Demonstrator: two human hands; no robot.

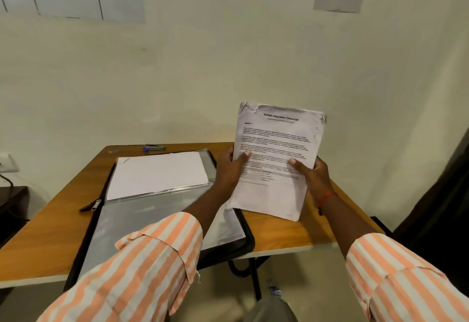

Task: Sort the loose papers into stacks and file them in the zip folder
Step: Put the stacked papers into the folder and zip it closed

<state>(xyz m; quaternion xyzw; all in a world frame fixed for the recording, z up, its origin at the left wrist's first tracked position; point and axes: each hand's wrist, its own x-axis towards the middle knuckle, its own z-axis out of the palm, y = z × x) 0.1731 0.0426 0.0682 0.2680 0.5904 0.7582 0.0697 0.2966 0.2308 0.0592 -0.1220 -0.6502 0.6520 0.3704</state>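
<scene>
A stack of printed papers (275,141), headed "Sample Education Transcript", is held upright above the right part of the wooden table (50,222). My left hand (229,169) grips its left edge, thumb on the front page. Its right edge is gripped by my right hand (313,175), whose thumb also lies on the page. The top corners of the stack are crumpled. A black zip folder (152,220) lies open on the table to the left, with clear plastic sleeves. White sheets (157,173) lie in its far half.
A blue-ended stapler (153,147) lies near the table's far edge, against the wall. The folder's zip pull (92,205) hangs over its left side. The folder's near corner overhangs the table's front edge. Papers are taped to the wall above.
</scene>
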